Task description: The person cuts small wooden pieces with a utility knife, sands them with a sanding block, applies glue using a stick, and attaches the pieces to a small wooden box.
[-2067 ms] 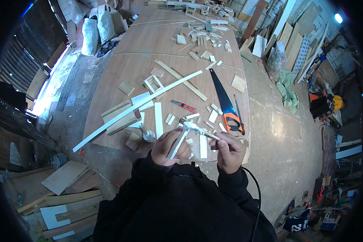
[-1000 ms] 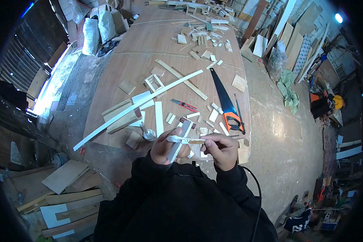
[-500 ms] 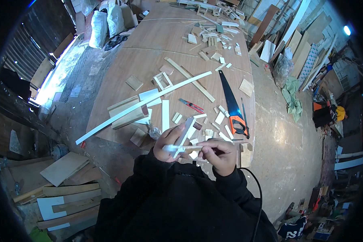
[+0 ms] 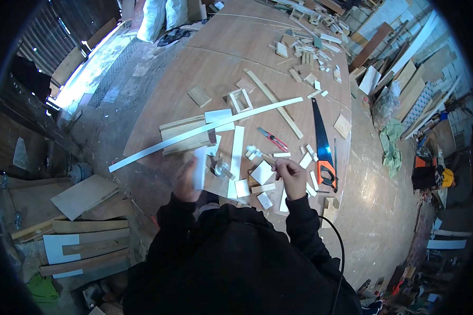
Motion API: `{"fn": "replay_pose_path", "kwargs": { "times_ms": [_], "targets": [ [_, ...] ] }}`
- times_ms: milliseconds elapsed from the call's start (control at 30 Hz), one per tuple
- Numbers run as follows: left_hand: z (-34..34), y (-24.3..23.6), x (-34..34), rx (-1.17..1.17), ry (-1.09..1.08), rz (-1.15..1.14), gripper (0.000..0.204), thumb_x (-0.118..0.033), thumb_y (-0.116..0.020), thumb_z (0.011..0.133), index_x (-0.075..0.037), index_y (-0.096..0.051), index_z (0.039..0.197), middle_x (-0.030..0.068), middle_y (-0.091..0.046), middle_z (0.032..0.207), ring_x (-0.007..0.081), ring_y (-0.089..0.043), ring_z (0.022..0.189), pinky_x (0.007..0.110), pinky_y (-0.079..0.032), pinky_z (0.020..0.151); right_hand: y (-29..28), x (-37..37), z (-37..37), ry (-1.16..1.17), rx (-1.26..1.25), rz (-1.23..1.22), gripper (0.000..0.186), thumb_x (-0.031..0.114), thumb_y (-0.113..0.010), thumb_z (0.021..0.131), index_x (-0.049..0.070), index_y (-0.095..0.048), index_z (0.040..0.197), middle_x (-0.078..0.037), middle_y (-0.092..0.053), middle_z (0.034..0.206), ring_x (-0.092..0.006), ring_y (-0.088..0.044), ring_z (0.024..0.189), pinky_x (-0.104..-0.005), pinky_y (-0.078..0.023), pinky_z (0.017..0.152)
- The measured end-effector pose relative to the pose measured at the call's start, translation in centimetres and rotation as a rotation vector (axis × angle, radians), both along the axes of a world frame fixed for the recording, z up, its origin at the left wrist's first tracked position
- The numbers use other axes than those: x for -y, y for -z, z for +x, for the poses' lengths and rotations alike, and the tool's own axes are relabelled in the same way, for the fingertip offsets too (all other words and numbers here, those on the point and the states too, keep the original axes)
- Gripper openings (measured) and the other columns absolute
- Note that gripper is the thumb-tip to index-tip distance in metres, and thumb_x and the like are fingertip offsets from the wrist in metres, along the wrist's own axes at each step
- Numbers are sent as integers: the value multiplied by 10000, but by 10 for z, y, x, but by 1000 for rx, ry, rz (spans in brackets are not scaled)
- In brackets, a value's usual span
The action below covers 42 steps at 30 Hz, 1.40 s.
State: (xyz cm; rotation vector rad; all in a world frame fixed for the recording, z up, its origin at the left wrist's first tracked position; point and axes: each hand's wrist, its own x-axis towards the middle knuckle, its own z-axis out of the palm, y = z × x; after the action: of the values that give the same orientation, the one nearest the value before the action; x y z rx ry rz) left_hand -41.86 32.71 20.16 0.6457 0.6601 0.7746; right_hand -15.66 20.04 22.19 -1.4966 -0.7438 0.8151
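We see both dark-sleeved forearms rising from the lower edge, wrists bent inward, over the near edge of the bench (image 4: 215,65). Our left hand (image 4: 185,179) stands at that edge, toward the near left corner, grasping one pale block (image 4: 199,168) upright; it is slightly blurred. Our right hand (image 4: 291,176), farther right, pinches one thin stick (image 4: 267,157) between thumb and fingers, its whitened tip (image 4: 254,151) pointing inward over the bench.

Between the hands we find several pale offcuts (image 4: 263,172) near the near edge, some overlapping, so we cannot count them surely. Just beside the block is one translucent pouch-like thing (image 4: 222,168), too blurred to name. Along the right edge we count one saw (image 4: 321,131), its orange handle toward the near right corner, and one thin dark rod (image 4: 336,163) beside it. Farther in lie one red cutter (image 4: 272,138), one long white strip (image 4: 205,129) whose end juts past the near left corner, one wooden strip (image 4: 273,102) crossing it, and one small open frame (image 4: 240,101). Scraps (image 4: 310,50) crowd toward the far right corner.

Half a second ago the whitened tip lay across the block; now our hands are well apart, and the view has turned.
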Motion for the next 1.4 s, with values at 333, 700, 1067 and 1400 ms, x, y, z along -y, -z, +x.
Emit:
{"fn": "replay_pose_path", "kwargs": {
  "times_ms": [333,700,1067,1400],
  "targets": [
    [-74,34,-24,28,-256,-115,215,-250,-544,980,-56,-636,956,-3,-579,720,99,-552,546,261,-432,461,71,-63,-29,-157,702,-335,144,201,-682,835,87,-744,897,-94,-641,682,-185,-616,572,-303,-491,564],
    [-75,27,-53,-104,-147,-76,260,-230,-512,990,1,-622,1037,4,-598,862,74,-546,789,225,-424,702,119,-89,-41,-359,923,-313,147,197,-684,813,67,-736,859,-113,-677,720,-238,-647,608,-349,-515,585],
    [-61,18,-69,-39,-92,-1,247,-176,-514,939,23,-614,1046,37,-616,852,111,-573,755,241,-440,679,134,-120,-61,-540,1017,-512,194,277,-671,826,94,-725,855,-108,-684,744,-310,-670,714,-406,-533,660],
    [-23,1,-73,-61,75,-57,252,-216,-502,949,6,-611,1003,-2,-579,762,93,-550,687,230,-423,626,156,-107,-44,-446,908,-488,243,314,-699,778,100,-728,889,-139,-685,780,-324,-660,752,-420,-520,689]
  ]
}}
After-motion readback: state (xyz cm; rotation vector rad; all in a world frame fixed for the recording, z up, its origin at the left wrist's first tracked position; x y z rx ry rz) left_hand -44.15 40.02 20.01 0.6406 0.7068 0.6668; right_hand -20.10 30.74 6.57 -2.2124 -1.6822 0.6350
